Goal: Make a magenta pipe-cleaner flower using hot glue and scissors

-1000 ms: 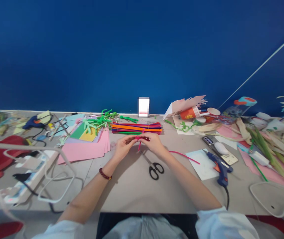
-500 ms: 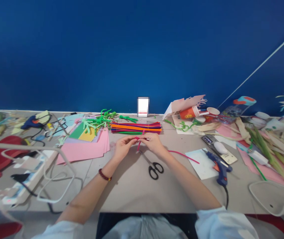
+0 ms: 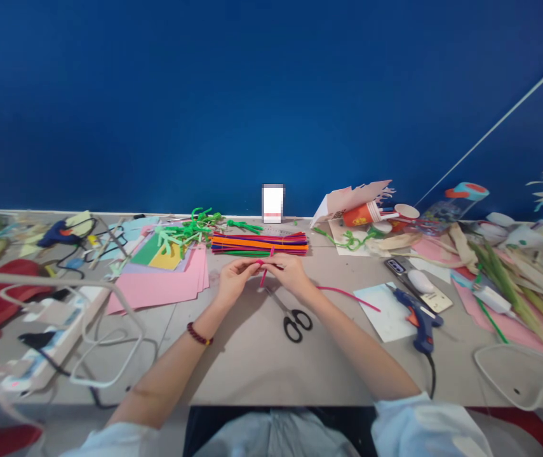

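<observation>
Between my two hands is a pink pipe cleaner, one end pointing down toward me and a short piece sticking up behind the fingers. My left hand pinches it from the left, thumb against forefinger. From the other side my right hand is closed on it too; the fingers hide most of the middle. Just below lie scissors with black handles, blades toward my hands. Another pink pipe cleaner stretches over the table beside my right forearm. Beyond my hands is a bundle of coloured pipe cleaners.
At left are pink paper sheets, green pipe-cleaner shapes and a power strip with looping cables. To the right are a blue glue gun, a phone, paper cups and dried husks. A blue wall stands behind.
Both hands stay close together on the pink pipe cleaner, with only small finger shifts. The view has drifted very slightly; the things on the table lie as before.
</observation>
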Tool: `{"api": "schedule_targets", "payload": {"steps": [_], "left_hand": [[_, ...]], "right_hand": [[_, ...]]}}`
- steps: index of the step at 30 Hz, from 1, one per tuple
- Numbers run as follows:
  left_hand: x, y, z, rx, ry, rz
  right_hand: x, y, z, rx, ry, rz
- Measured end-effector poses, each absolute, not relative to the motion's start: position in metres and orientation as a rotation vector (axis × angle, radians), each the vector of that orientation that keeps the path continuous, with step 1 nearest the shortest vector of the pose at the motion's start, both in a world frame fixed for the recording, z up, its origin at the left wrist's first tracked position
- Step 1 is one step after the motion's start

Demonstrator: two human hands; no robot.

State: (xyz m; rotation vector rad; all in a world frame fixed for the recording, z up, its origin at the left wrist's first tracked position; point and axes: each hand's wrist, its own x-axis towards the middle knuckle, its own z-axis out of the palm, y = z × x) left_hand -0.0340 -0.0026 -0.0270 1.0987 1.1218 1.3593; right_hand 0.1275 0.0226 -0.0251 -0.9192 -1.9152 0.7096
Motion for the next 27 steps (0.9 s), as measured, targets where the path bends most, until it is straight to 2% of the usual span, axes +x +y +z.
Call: {"api": "schedule_targets", "payload": {"steps": [10, 19, 27], "left_hand": [[-0.036, -0.001, -0.027, 1.200, 1.135, 1.310], [-0.036, 0.000, -0.027, 1.118, 1.121, 1.310], [-0.035, 0.001, -0.030, 1.101, 1.109, 1.295]], "right_hand": [[0.128, 0.020, -0.019, -1.024, -2.024, 0.708], [0.129, 0.016, -0.025, -1.055, -2.156, 0.381], [0.128, 0.018, -0.032, -0.967, -2.151, 0.357]]}}
